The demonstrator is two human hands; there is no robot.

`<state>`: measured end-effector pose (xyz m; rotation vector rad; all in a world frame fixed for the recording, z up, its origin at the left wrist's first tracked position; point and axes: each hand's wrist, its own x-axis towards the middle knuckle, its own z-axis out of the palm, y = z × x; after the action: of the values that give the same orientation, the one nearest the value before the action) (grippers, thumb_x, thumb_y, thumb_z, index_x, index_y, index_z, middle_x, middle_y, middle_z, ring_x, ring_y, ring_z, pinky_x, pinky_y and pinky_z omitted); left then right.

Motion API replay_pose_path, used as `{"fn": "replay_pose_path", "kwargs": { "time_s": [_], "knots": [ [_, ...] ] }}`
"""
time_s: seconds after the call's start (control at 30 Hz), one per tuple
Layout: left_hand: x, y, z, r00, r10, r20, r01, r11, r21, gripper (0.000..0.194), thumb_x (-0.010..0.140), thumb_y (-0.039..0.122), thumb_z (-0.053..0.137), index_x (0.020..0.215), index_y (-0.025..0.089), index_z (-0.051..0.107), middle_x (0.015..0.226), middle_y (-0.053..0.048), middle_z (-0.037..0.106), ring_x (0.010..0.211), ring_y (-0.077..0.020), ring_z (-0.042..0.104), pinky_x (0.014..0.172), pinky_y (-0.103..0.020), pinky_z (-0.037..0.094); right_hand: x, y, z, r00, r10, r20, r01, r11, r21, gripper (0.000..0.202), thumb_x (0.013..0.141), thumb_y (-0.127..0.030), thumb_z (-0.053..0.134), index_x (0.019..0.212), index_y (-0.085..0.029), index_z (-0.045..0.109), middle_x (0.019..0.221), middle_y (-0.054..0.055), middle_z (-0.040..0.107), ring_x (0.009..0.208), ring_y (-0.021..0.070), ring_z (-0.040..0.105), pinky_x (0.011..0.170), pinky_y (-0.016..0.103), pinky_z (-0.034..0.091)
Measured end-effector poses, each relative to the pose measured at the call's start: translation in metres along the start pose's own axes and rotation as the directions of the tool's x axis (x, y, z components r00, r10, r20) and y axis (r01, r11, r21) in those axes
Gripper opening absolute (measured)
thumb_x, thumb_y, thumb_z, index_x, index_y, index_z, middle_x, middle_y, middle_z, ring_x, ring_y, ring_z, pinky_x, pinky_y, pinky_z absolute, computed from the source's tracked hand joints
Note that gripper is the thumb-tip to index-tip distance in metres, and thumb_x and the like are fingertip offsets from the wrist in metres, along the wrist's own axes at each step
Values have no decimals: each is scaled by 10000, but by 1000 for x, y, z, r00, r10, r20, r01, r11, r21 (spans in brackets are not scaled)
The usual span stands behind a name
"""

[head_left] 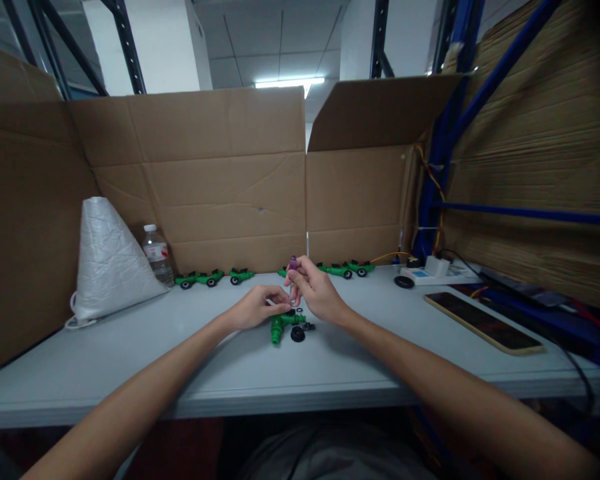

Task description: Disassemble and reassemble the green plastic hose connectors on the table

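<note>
My right hand (316, 292) holds a small screwdriver with a purple handle (293, 264) upright, its tip pointing down at a green toy car body (283, 324) lying on the grey table (130, 360). My left hand (258, 307) rests just left of the tip, fingers pinched at the green part or a tiny piece by it. A loose black wheel (297, 334) and small black parts (309, 326) lie beside the car body.
Finished green toy cars (200, 278) line the back of the table, more of these cars (345, 269) to the right. A white bag (107, 263) and water bottle (157, 255) stand at left. A phone (483, 323), power strip (433, 272) and black tape roll (404, 282) lie at right. Cardboard walls surround the table.
</note>
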<state>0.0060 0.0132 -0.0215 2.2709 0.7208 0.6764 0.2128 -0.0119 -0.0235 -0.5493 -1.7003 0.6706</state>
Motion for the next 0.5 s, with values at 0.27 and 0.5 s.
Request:
{"fn": "replay_pose_path", "kwargs": {
  "time_s": [0.27, 0.5],
  "knots": [
    [0, 0, 2, 1000, 11, -26, -12, 1000, -16, 479, 909, 594, 741, 945, 117, 744, 933, -90, 748, 828, -171, 671, 764, -272, 489, 6, -2, 2, 996, 81, 38, -88, 955, 283, 403, 949, -575, 695, 1072, -235, 517, 866, -9, 700, 564, 123, 655, 496, 252, 570],
    [0, 0, 0, 1000, 6, -14, -7, 1000, -10, 484, 899, 610, 743, 939, 127, 733, 901, -76, 737, 803, -163, 657, 740, -268, 478, 7, 7, 1, 986, 158, 48, -165, 926, 341, 446, 940, -575, 704, 1189, -218, 610, 901, 8, 673, 620, 116, 650, 564, 257, 573]
  ]
}}
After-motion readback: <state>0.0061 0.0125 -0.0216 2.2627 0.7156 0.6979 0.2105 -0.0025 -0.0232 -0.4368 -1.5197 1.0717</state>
